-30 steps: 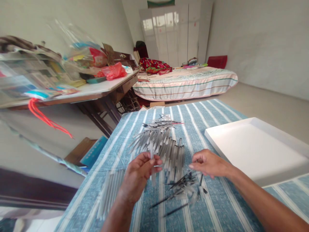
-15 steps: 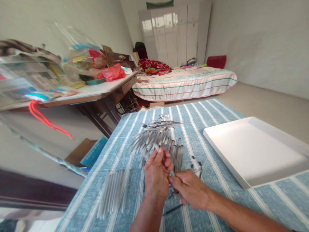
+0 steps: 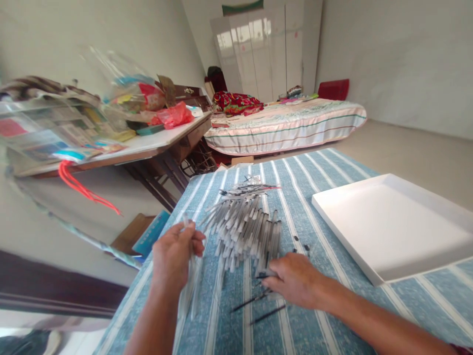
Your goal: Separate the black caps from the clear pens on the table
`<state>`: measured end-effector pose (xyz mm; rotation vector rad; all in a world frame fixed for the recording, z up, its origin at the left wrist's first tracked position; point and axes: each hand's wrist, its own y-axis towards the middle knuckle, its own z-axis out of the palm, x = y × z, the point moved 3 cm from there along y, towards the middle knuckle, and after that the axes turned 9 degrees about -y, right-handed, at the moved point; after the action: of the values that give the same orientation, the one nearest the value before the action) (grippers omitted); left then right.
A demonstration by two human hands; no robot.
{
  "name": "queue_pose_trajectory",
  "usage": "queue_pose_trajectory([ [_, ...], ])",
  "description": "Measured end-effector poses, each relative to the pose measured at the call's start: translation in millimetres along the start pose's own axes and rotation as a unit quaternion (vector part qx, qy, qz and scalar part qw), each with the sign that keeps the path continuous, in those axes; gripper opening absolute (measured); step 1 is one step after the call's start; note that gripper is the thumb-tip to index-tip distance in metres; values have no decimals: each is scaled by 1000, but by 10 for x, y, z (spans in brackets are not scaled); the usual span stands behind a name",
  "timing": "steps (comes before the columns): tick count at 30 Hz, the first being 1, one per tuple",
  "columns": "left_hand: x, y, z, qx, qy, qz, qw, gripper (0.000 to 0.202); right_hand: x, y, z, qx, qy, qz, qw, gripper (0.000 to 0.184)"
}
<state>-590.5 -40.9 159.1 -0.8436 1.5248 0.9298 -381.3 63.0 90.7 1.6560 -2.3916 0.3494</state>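
Observation:
A heap of clear grey pen barrels (image 3: 242, 224) lies on the blue striped tablecloth (image 3: 295, 197). My left hand (image 3: 173, 259) is closed around one clear barrel and hovers over a separate row of barrels (image 3: 190, 293) at the cloth's left side. My right hand (image 3: 293, 278) rests low on the cloth with its fingers pinched at a small pile of thin black refills (image 3: 258, 301). What sits in that pinch is hidden.
A shallow white tray (image 3: 391, 227) stands at the right on the cloth. A cluttered desk (image 3: 148, 140) with bags and a red cord lies to the left, cardboard boxes (image 3: 142, 231) below it. A bed (image 3: 284, 123) and a white wardrobe stand beyond.
My hands were together at the middle half a second ago. My left hand has swung left with a barrel over the side row, and my right hand has dropped onto the refills.

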Motion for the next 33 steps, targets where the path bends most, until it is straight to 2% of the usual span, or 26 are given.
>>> queue_pose_trajectory([
  [2, 164, -80, -95, 39, 179, -24, 983, 29, -54, 25, -55, 11, -32, -2, 999, 32],
  [4, 308, -162, -168, 50, 335, -33, 940, 28, -90, 17, -97, 29, -51, -7, 998, 26],
  [6, 401, -215, -221, 57, 486, -35, 872, 28, -125, -9, -120, 46, -55, -13, 997, 23],
  [8, 446, -243, -259, 65, 610, -33, 789, 33, -179, -27, -139, 50, -42, -12, 998, 23],
  [9, 453, -253, -268, 67, 640, -25, 765, 36, -218, -26, -148, 45, -30, -9, 999, 23],
  [10, 453, -264, -264, 67, 656, -9, 752, 37, -264, -18, -158, 36, -17, -4, 999, 23],
  [12, 441, -298, -207, 66, 655, 40, 751, 38, -372, 15, -171, 13, 8, 12, 1000, 22],
  [14, 433, -362, -62, 90, 618, 90, 776, 35, -482, 64, -164, -9, 22, 32, 999, 21],
  [16, 432, -458, 185, 147, 554, 126, 809, 29, -580, 117, -132, -27, 35, 55, 998, 20],
  [18, 423, -572, 508, 213, 498, 161, 825, 24, -660, 166, -77, -42, 60, 80, 994, 20],
  [21, 422, -700, 1003, 275, 484, 191, 808, 21, -749, 220, 8, -59, 95, 112, 987, 19],
  [24, 453, -725, 1352, 279, 498, 192, 799, 17, -812, 248, 49, -72, 107, 124, 984, 20],
  [27, 503, -686, 1519, 270, 506, 176, 800, 16, -863, 259, 53, -83, 124, 132, 980, 21],
  [33, 561, -615, 1611, 270, 533, 126, 792, 14, -941, 282, 73, -117, 168, 153, 967, 21],
])
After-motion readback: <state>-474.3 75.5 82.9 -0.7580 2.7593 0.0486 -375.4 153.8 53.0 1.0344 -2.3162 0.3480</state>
